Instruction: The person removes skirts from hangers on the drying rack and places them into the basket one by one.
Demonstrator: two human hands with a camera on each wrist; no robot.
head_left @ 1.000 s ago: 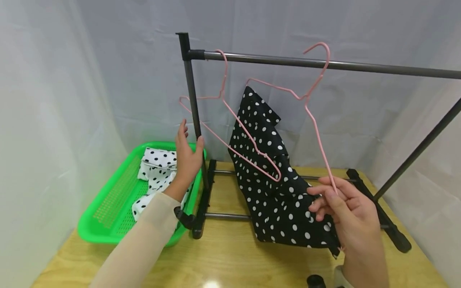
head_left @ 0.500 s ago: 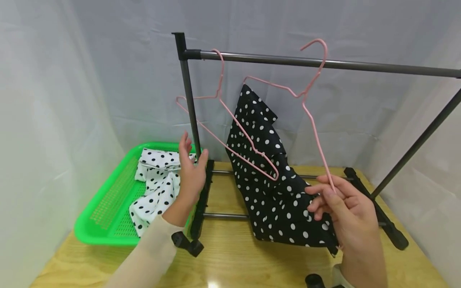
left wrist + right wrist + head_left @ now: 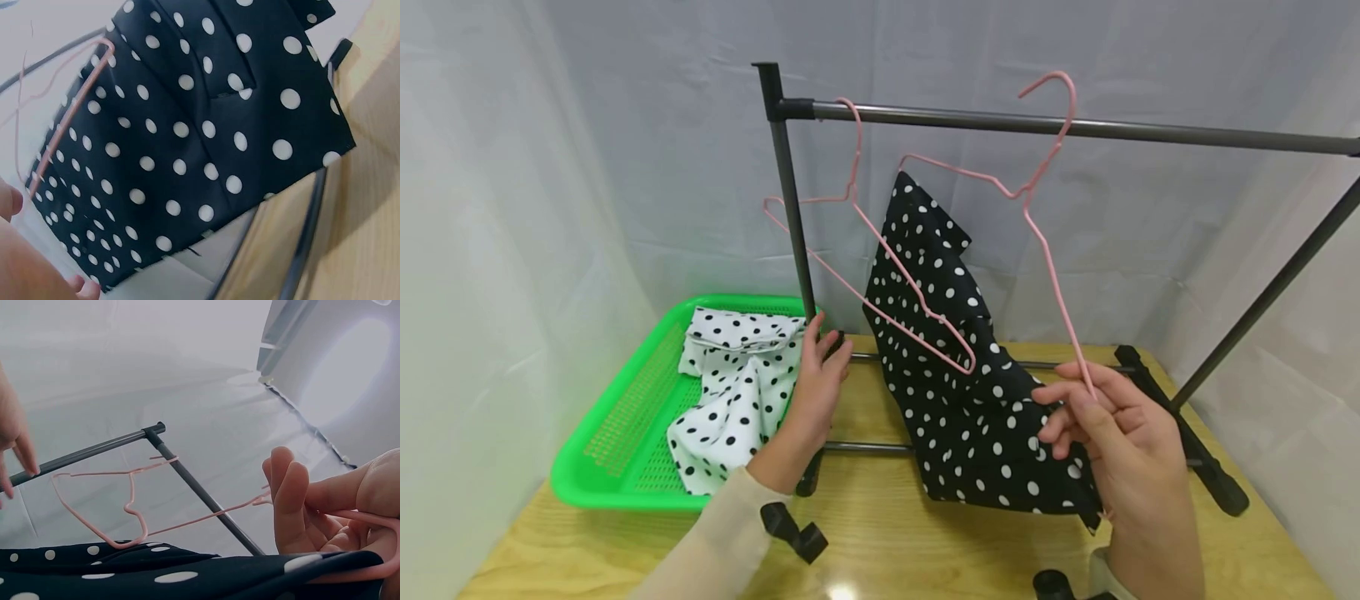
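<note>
a white cloth backdrop encloses a wooden bench [image 3: 917, 542] carrying a dark clothes rack [image 3: 1075, 127]. my right hand [image 3: 1112, 433], at 4 o'clock in the head view, pinches the lower end of a pink wire hanger [image 3: 1045, 225] together with the black polka-dot garment [image 3: 970, 392] draped from it; the hanger's hook stands at the rail but i cannot tell whether it is seated. my left hand [image 3: 820, 375] has come off the rack's upright post and dropped to the rack base at 7 o'clock, fingers relaxed, gripping nothing. judgement: the post is no longer steadied, so that hand is free to assist with the garment. a second pink hanger [image 3: 865, 242] hangs on the rail at 11 o'clock, close beside the garment, and may snag it. a green basket [image 3: 625, 433] at 8 o'clock holds a white polka-dot garment [image 3: 737, 375].
</note>
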